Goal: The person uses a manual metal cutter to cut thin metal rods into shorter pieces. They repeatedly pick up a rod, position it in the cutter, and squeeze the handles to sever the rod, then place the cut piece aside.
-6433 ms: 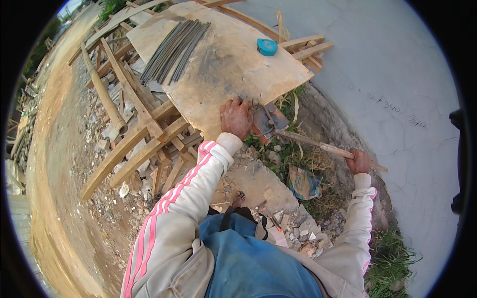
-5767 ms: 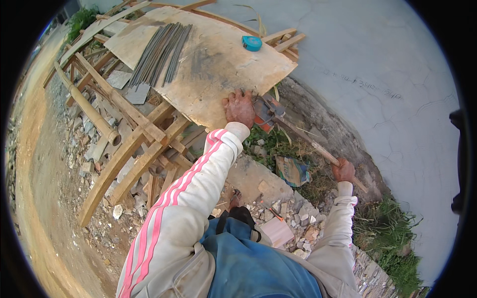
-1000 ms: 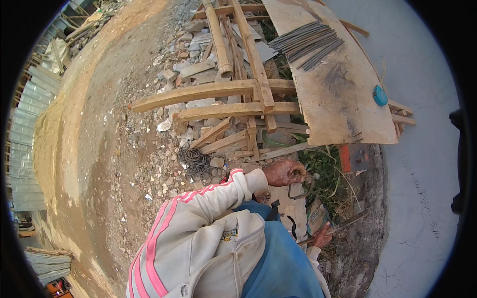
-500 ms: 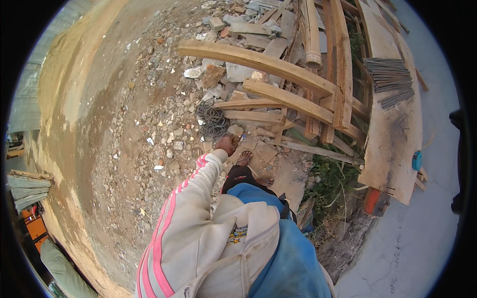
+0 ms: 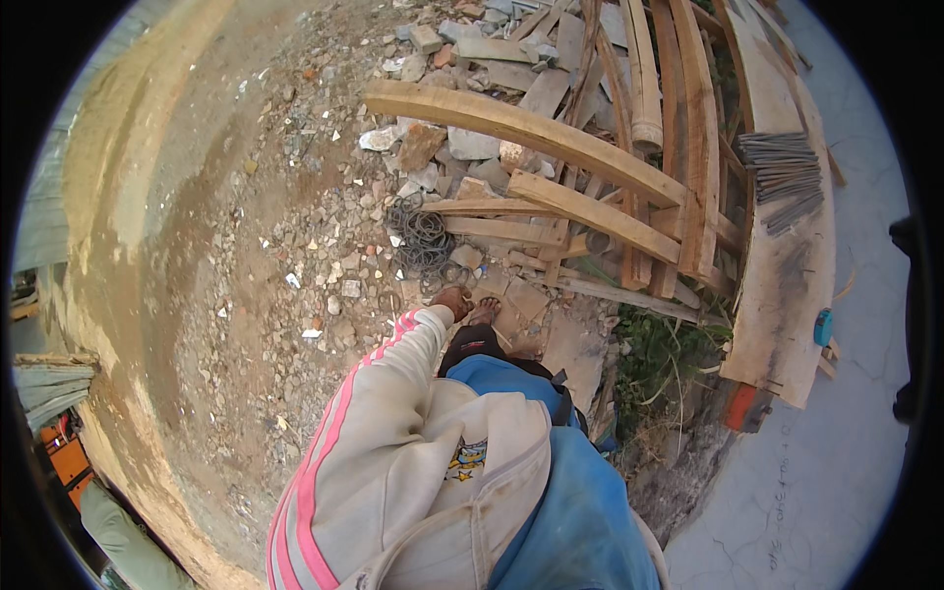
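Note:
My left hand [image 5: 452, 301] hangs low in front of me, its fingers curled round something too small to make out. Just past it are my bare foot [image 5: 484, 311] and a dark tangled coil of wire [image 5: 421, 239] lying on rubble. My right hand is hidden from view. Off to the right, a plywood sheet [image 5: 767, 324] carries a bundle of grey rods [image 5: 782, 177] and a teal tape measure [image 5: 822, 327]. An orange-red metal piece [image 5: 739, 405] shows at its near end.
Wooden beams [image 5: 521, 128] and a bamboo pole [image 5: 644, 88] lie over broken rubble ahead. Gravelly ground [image 5: 226, 295] spreads leftward. Weeds [image 5: 649, 364] grow beside a pale cracked wall [image 5: 836, 472]. Orange objects [image 5: 69, 457] and green sheeting [image 5: 123, 531] sit at lower left.
My view has swung left from the plywood. My left hand left the sheet's edge and dropped beside my leg; my right hand, earlier gripping a long bar, has gone from sight.

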Motion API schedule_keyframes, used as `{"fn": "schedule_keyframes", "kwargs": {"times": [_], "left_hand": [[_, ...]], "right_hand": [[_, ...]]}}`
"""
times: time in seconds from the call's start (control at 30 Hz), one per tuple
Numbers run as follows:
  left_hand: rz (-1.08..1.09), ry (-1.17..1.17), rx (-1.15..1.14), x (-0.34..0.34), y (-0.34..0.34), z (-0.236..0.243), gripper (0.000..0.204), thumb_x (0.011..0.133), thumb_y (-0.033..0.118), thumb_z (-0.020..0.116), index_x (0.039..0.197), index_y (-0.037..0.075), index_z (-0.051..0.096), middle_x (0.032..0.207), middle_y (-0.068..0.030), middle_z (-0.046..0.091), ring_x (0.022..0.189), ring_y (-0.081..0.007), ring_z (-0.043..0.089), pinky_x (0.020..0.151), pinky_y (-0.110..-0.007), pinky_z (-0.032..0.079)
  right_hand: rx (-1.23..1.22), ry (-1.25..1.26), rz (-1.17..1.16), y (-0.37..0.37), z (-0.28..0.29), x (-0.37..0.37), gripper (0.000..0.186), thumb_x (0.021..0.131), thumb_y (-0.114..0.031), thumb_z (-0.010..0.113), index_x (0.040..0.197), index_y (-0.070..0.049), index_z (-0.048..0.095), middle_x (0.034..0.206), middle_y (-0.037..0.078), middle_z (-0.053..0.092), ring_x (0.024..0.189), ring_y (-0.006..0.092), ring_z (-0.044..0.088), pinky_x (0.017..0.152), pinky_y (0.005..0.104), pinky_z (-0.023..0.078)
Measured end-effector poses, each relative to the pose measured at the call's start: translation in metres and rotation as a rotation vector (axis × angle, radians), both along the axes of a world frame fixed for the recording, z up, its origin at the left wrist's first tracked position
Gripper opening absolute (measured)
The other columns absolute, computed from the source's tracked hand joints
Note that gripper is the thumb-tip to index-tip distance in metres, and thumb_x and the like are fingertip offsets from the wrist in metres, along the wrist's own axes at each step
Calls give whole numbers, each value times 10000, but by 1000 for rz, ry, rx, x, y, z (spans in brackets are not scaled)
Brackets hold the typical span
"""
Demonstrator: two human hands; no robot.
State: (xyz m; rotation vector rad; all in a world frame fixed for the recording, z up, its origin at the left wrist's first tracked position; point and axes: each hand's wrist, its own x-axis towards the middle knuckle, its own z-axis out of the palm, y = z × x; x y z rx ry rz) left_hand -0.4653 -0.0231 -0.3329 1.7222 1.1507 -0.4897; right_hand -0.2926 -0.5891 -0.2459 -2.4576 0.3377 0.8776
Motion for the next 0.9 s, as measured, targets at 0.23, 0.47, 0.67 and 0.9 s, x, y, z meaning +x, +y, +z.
{"fn": "schedule_keyframes", "kwargs": {"times": [0.23, 0.47, 0.67, 0.9], "left_hand": [[-223, -271, 84, 3, -62, 19, 368, 824, 364, 675, 1109, 136, 722, 1088, -181, 724, 1005, -357, 688, 914, -423, 534], [-4, -71, 62, -19, -36, -27, 321, 825, 354, 687, 1064, 146, 743, 1065, -160, 735, 1019, -324, 695, 917, -420, 533], [91, 0, 247, -24, -37, -39, 225, 818, 267, 646, 984, 144, 735, 965, -160, 729, 908, -348, 700, 826, -444, 543], [-92, -178, 156, 44, -112, 13, 313, 841, 362, 724, 997, 93, 757, 973, -169, 742, 910, -278, 711, 837, -378, 551]], "right_hand": [[-18, 4, 34, 6, 6, -2, 369, 947, -440, 640, 972, -77, 699, 728, 147, 590, 646, 282, 546, 610, 464, 419], [13, 19, 110, 10, -2, 14, 360, 947, -434, 635, 993, -83, 698, 747, 155, 599, 665, 293, 557, 623, 468, 427], [91, -9, 117, 7, -15, 33, 353, 947, -429, 631, 1011, -88, 696, 764, 162, 607, 682, 302, 567, 634, 471, 435], [117, -150, -87, -38, -30, 46, 347, 947, -423, 626, 1033, -94, 694, 783, 171, 615, 701, 313, 578, 646, 475, 443]]}}
